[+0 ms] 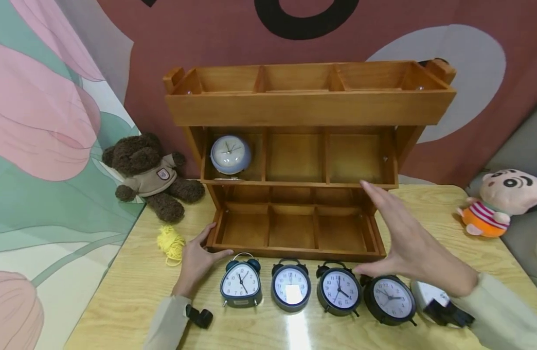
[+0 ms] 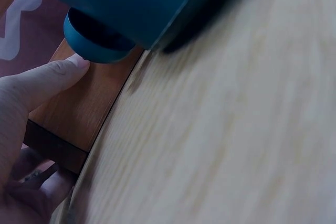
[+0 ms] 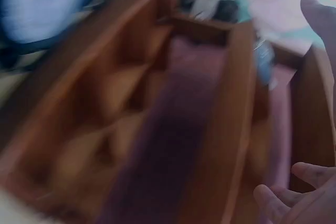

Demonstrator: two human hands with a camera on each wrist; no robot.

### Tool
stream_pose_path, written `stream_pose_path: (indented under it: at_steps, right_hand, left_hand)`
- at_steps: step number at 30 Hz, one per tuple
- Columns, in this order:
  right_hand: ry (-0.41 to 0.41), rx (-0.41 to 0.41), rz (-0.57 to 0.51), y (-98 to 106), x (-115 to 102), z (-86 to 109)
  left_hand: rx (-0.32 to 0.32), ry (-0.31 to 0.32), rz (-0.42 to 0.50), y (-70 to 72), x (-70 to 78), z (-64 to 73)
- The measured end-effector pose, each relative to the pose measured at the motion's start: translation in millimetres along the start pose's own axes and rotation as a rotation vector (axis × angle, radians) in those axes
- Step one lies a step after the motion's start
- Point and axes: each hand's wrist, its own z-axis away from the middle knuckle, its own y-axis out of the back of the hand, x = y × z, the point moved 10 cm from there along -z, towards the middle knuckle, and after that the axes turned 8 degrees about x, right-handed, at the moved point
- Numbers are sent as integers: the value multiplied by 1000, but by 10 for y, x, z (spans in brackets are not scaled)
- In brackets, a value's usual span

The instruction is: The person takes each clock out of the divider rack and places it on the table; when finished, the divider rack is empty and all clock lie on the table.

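A three-tier wooden shelf [image 1: 310, 109] with divided compartments stands on the table. My left hand [image 1: 196, 265] grips its lower left corner; in the left wrist view the thumb [image 2: 50, 80] lies along the front board and the fingers bend round the end. Spread wide, my right hand [image 1: 410, 238] hovers by the shelf's right side, holding nothing. A round blue clock [image 1: 230, 154] sits in the middle tier's left compartment. Along the front stand a teal alarm clock [image 1: 241, 284], a dark blue one [image 1: 291, 287] and two black ones [image 1: 339, 290], [image 1: 389, 299].
A white clock [image 1: 426, 294] is partly hidden behind the right wrist. At the left are a brown teddy bear [image 1: 152, 175] and a ball of yellow yarn [image 1: 171, 244]. A plush doll [image 1: 500, 201] sits at the right edge of the wooden table [image 1: 259, 333].
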Motion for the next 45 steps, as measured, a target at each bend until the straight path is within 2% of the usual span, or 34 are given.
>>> stream_pose_path:
  at_steps: [5,8,11,15,18,21,27,30,39,45]
  right_hand:
    - [79,-9,-95,-355,-263,-801]
    - [103,-20,-124,-581,-348,-1198]
    - [146,1,-168,-770,-403,-1514]
    - [172,-13,-200,-1025,-483,-1770]
    - [153,-66,-159,-1221,-528,-1875]
    - [83,-140,-107,-1408,-493,-1957]
    - [-135,-307,-63,-1742,-296,-2024]
    - [-232,-354,-60,-1852,-232,-2029]
    - [-361,-348,-54,-1981,-142,-2022]
    - [-394,-329,-83,-1995,-112,-2032]
  left_hand:
    - [11,-5,5,-2,9,-19]
    - [14,-25,5,-7,31,-40]
    - [13,-37,10,-7,47,-63]
    - [7,-12,19,1,25,-64]
    - [5,-6,14,3,9,-62]
    - [6,-8,13,0,4,-68]
    - [10,-6,-10,1,0,-35]
    - [12,-10,-10,-4,3,-16]
    - [3,-12,41,-38,29,-20]
    - [20,-10,29,-27,7,-32]
